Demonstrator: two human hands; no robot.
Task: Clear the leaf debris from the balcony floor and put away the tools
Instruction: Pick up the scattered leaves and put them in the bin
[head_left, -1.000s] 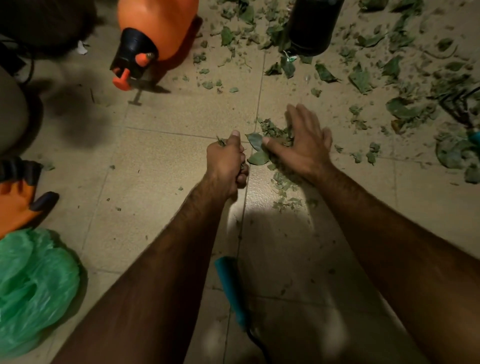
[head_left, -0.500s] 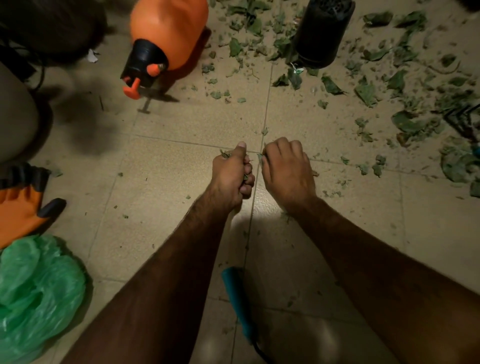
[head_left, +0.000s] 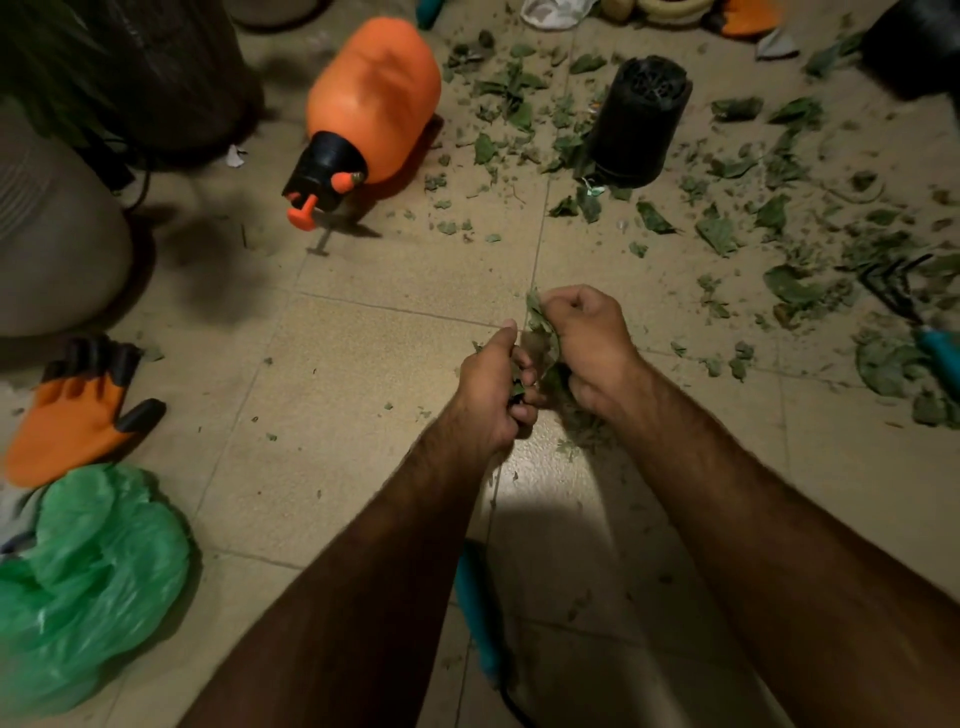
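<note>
Each grip, left hand (head_left: 492, 396) and right hand (head_left: 589, 347), is clamped on leaf debris (head_left: 540, 332).

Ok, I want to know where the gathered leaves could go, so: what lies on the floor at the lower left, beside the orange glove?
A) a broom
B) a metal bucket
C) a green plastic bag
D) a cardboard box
C: a crumpled green plastic bag lies right next to the orange glove, off to the left of the left hand and right hand, which both grip leaves.

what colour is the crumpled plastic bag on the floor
Green, translucent plastic bag; seen in the head view.
</note>
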